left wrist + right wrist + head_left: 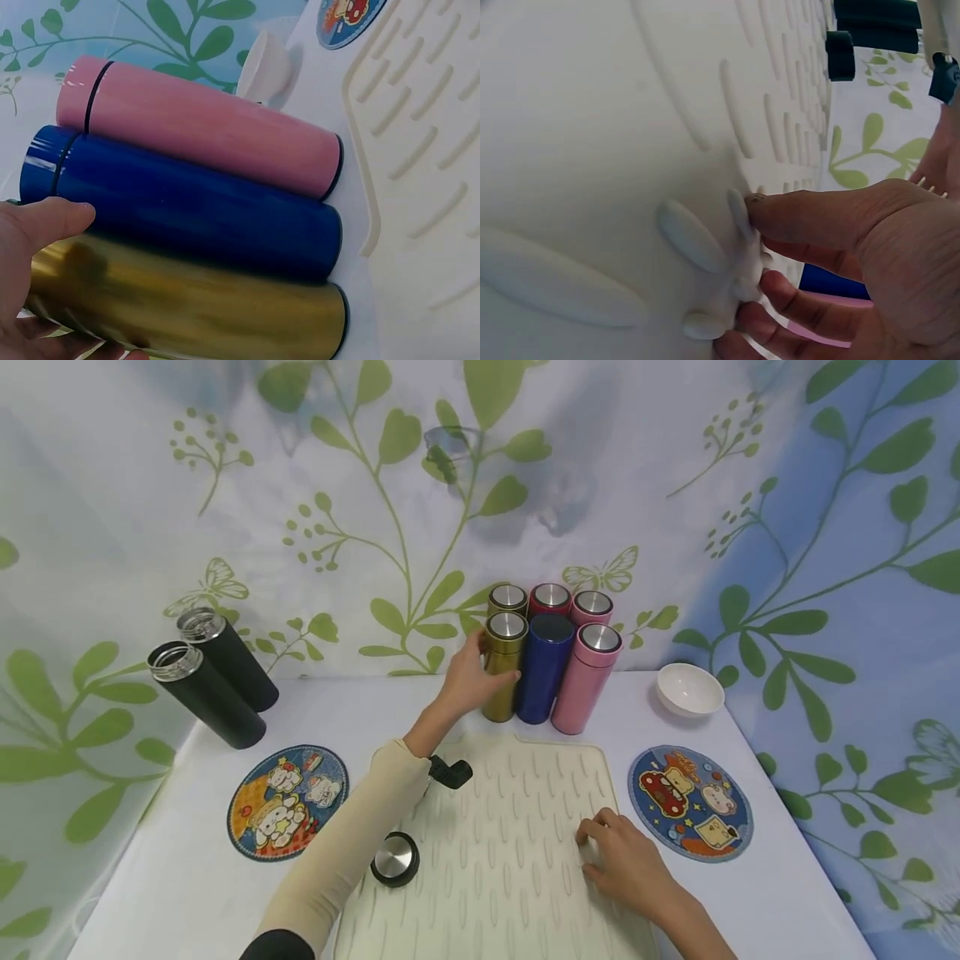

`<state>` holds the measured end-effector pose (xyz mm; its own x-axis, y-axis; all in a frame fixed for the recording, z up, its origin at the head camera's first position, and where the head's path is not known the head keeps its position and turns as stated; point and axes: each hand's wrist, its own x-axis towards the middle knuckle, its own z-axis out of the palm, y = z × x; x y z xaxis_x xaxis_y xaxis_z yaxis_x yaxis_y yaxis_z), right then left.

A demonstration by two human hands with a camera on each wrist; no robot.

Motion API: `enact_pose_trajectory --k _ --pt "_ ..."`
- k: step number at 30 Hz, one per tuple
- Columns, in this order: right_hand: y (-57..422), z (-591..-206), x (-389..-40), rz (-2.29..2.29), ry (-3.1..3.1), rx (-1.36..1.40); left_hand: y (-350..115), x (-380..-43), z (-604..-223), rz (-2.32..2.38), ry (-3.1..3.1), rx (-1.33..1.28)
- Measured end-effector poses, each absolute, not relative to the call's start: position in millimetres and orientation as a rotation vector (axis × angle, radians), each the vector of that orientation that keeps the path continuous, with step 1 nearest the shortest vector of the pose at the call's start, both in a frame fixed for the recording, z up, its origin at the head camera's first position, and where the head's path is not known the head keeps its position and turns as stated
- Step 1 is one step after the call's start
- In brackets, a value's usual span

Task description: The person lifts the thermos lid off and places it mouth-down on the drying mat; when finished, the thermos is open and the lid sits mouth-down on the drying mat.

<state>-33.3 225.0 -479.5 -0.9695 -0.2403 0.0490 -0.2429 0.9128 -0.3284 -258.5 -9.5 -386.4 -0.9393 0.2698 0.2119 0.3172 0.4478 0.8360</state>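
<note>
One cream mat (pixel 502 868) fills the near middle of the white table (pixel 168 868), and the right hand (pixel 622 864) is down at its right side, thumb and bent fingertips pinching up a small fold of it. Across on the near left of the mat sits a loose lid (pixel 395 857), silver on top with a black rim, close beside the pale sleeve (pixel 352 835) that reaches forward over the mat. Just past that sleeve, a black piece (pixel 452 773) pokes out, partly covered. Now out to the sides: a round picture coaster on the left (pixel 288 802) and another coaster on the right (pixel 690 803), both lying flat beside the mat. Farther on, two black bottles (pixel 217 685) stand at the left with bare, open mouths, and a white bowl (pixel 690 690) sits far right. And there's the action! At the mat's far edge, the left hand (pixel 463 683) has its thumb and fingers curled round the front gold bottle (pixel 504 652), which stands upright, the blue bottle (pixel 543 672) right alongside and a pink bottle (pixel 587 681) next to that. Three more lidded bottles (pixel 551 598) line up behind, before a leaf-print cloth (pixel 405 527).
</note>
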Motion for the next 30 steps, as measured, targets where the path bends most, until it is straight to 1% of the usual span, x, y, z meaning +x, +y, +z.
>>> enact_pose_trajectory --k 7,16,24,30 --pt "229 -478 -37 0.528 -3.093 0.376 -2 -266 -382 -1.480 -2.666 -0.491" --pt "229 -482 -35 0.558 -3.056 0.392 -16 -263 -390 -1.348 -2.647 -0.556" --pt "229 -480 -35 0.569 -3.061 0.388 -25 -250 -398 -1.382 -2.556 -0.575" --pt "228 -479 -36 0.570 -3.064 0.390 -38 -229 -395 -1.500 -2.402 -0.563"
